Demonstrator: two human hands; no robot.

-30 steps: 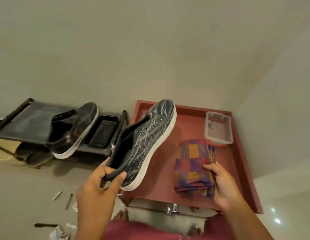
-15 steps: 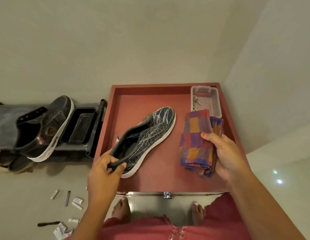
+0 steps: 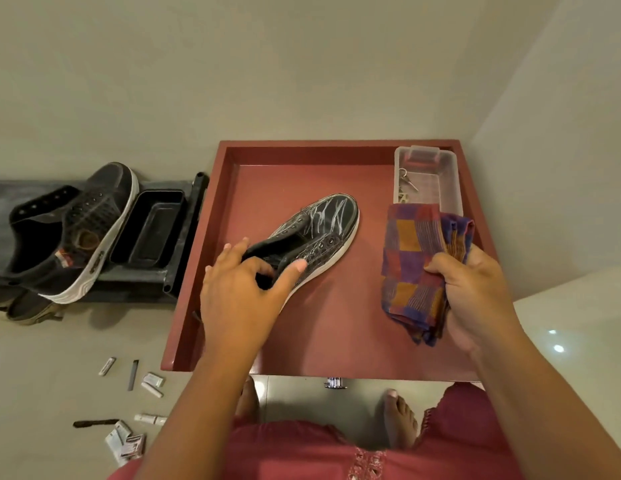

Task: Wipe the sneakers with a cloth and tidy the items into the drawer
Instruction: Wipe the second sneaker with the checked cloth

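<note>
Head: sneaker [image 3: 319, 237] now down in drawer [image 3: 198, 289]

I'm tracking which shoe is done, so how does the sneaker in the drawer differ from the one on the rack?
The drawer sneaker lies on the red drawer floor with the left hand at its heel; the rack sneaker sits untouched on the black rack. The drawer sneaker's toe shows white streaks; the rack sneaker's looks dull and dusty. Both are dark with white soles.
</note>
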